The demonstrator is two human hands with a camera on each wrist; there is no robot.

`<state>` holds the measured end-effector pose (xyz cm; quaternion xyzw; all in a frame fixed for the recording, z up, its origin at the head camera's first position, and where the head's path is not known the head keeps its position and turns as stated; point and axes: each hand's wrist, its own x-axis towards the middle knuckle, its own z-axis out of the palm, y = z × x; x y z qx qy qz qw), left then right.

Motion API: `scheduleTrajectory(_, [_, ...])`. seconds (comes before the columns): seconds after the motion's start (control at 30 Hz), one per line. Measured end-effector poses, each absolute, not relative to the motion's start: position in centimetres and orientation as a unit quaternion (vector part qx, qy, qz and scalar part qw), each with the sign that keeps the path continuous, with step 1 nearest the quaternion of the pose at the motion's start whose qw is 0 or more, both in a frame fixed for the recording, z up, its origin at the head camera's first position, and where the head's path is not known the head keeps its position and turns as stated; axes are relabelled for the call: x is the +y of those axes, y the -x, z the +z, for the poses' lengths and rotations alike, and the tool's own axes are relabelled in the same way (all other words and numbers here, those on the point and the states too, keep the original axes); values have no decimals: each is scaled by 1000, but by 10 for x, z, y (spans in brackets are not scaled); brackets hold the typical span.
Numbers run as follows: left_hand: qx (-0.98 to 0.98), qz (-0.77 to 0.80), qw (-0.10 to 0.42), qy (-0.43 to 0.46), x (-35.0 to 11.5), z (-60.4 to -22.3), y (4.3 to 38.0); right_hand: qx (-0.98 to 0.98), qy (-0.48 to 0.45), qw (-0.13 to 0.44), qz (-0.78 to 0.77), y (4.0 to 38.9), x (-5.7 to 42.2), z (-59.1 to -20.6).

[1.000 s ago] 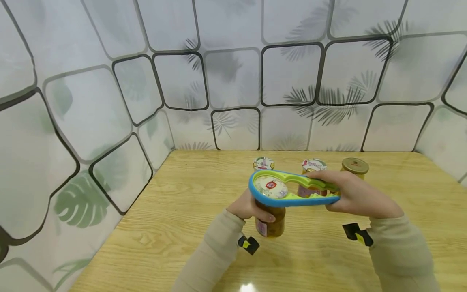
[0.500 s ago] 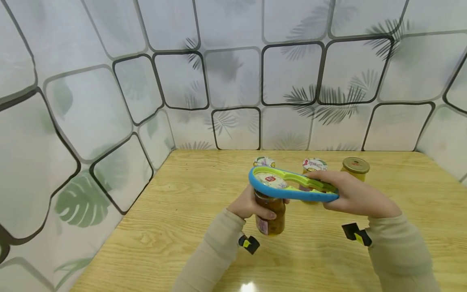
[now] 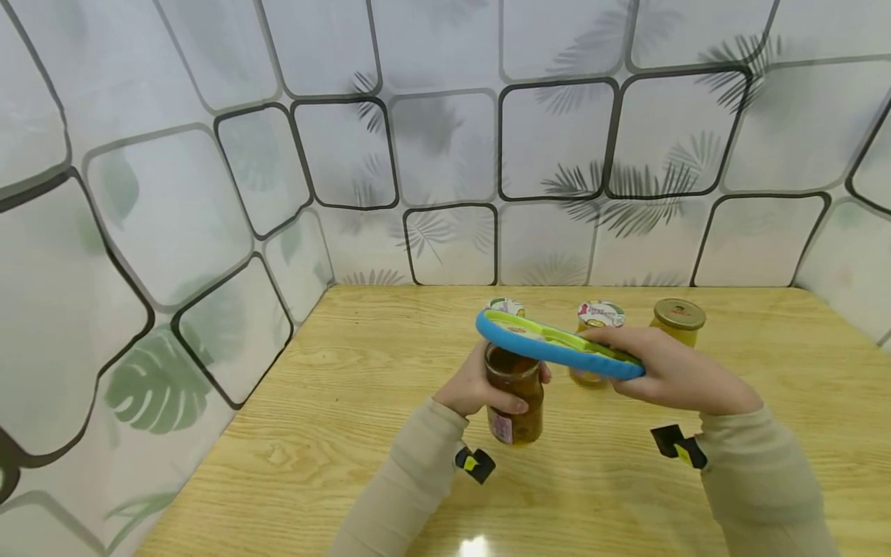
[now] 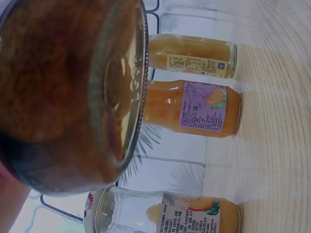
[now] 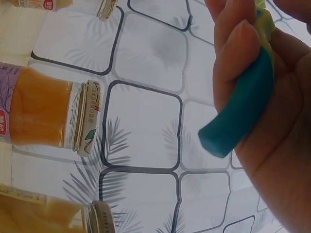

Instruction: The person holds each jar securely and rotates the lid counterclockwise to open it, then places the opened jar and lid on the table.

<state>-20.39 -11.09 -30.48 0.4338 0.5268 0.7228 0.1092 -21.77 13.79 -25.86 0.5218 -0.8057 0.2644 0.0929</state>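
Observation:
My left hand (image 3: 468, 391) wraps round a glass jar (image 3: 520, 418) of brown contents and holds it above the table; its bare glass rim shows. With its fingers curled round the handle, my right hand (image 3: 671, 371) grips a blue and green jar opener (image 3: 564, 357), tilted just above the jar's mouth. A pale patterned lid (image 3: 517, 329) sits in the opener's ring, partly hidden by the blue edge. The left wrist view has the jar (image 4: 53, 87) up close. In the right wrist view, the fingers hold the opener's blue handle end (image 5: 238, 111).
Behind the hands stand three lidded jars: one with a floral lid (image 3: 506, 305), one of orange contents (image 4: 167, 109) and a gold-lidded one (image 3: 679, 314). They stand on a wooden table (image 3: 334, 410). Patterned walls rise at the back (image 3: 445, 155) and left.
The opener has lifted and tilted up at its ring end, carrying the lid off the jar. The jar's open rim is now exposed. The left hand holds almost still.

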Motion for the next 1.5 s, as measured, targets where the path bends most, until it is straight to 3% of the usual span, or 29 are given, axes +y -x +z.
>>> scheduleTrajectory(0.53, [645,675,-1,-358,-113,-305,205,-818,-500,37,280,218,136,-258])
scheduleTrajectory(1.13, [696,671,-24,-254,-115,-304,203,-845,-465,41,259,218,136,-257])
scheduleTrajectory(1.5, [721,658,-66,-208,-120,-310,210,-866,-429,18,257,217,139,-255])
